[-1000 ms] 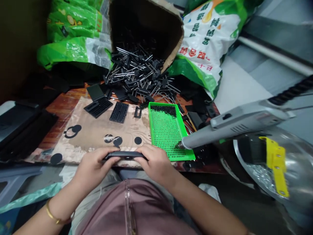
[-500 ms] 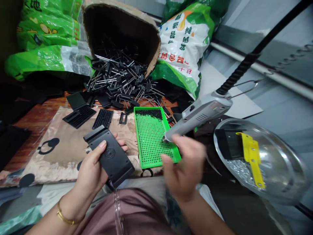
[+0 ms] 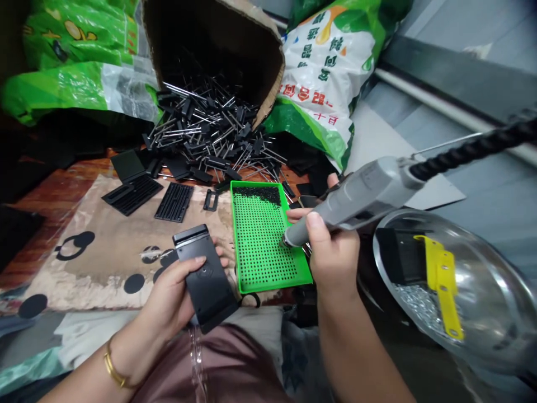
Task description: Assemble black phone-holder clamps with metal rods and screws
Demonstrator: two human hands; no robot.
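My left hand [image 3: 180, 291] grips a flat black plastic housing [image 3: 212, 285] by its left side, thumb on its face, just above my lap. A raised lip runs along the housing's far end, and a round mark sits near its middle. My right hand [image 3: 335, 252] is wrapped around the front of a grey electric screwdriver [image 3: 356, 193], thumb on the near side. Its tip points down and left over the green perforated tray [image 3: 262, 252]. Small black screws [image 3: 260, 195] lie heaped at the tray's far end.
Black parts with metal rods [image 3: 213, 129] spill from a cardboard box [image 3: 272, 84] behind the tray. Slotted black plates [image 3: 174, 201] lie on the stained mat [image 3: 109, 240]. At right, a metal bowl [image 3: 495, 291] holds a yellow strip [image 3: 444, 274] and small silvery pieces. Printed bags flank the box.
My right hand has closed around the screwdriver, which has swung to a flatter angle with its cable lower. The housing in my left hand has shifted right and turned slightly.
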